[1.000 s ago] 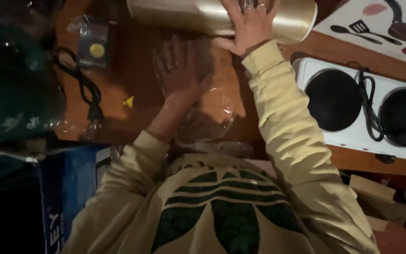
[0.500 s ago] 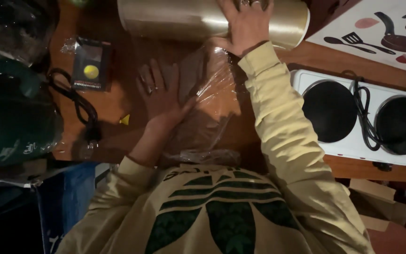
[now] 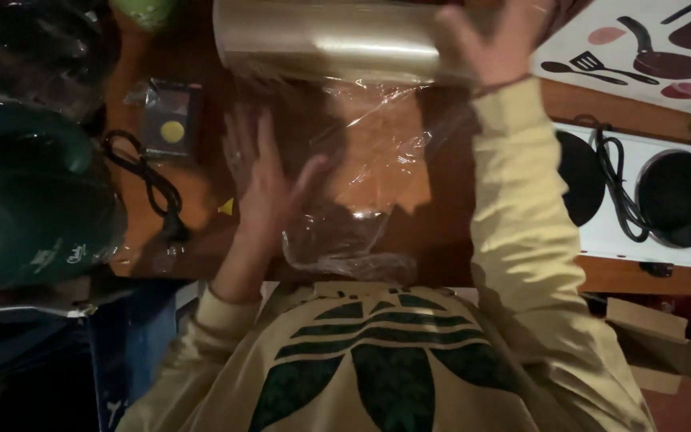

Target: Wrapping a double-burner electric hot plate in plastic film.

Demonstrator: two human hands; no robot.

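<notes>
Now the left hand (image 3: 261,180) lies flat, fingers spread, on the clear film (image 3: 369,172) on the wooden table (image 3: 201,180), the right hand (image 3: 493,40) grips the big roll (image 3: 333,40) at the far edge, and any slack could let that film wrinkle and cling to itself.

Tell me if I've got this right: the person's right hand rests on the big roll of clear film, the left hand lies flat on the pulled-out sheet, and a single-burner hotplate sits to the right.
Nearly. The head view shows the white hotplate has two burners, not one. The rest holds: the right hand is on the roll of clear film, and the left hand lies flat on the pulled-out sheet.
</notes>
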